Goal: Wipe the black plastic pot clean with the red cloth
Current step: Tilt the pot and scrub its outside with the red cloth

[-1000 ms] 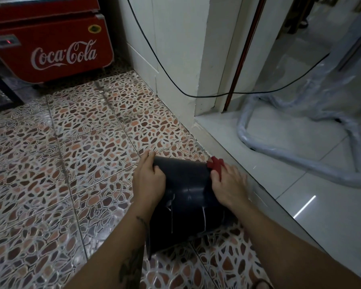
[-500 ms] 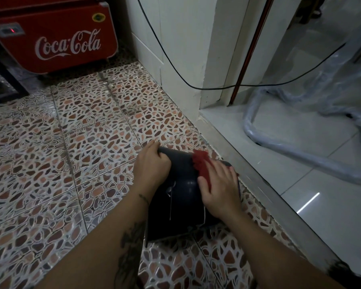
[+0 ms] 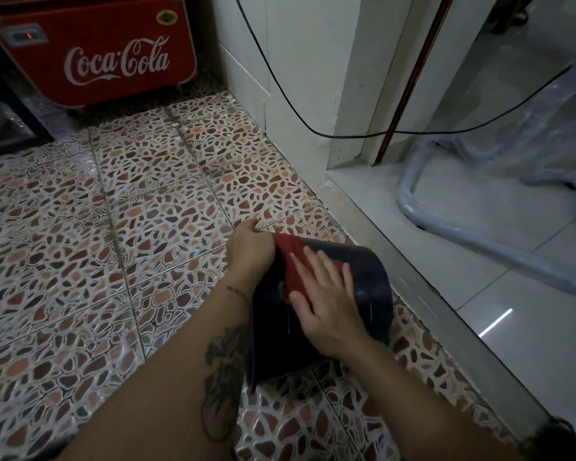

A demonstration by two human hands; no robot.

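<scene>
The right hand point(image 3: 326, 304) is pressing the red cloth point(image 3: 293, 257) flat, fingers spread, against the black plastic pot point(image 3: 369, 277). The left hand point(image 3: 251, 249) is gripping the pot's far edge. The white-streaked pot is lying sideways on the floor point(image 3: 147, 227), just beside the metal threshold point(image 3: 413, 271).

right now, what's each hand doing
Left hand: fingers curled over the black pot at its far end, holding it.
Right hand: open, straight fingers pressing the red cloth on the pot.
</scene>
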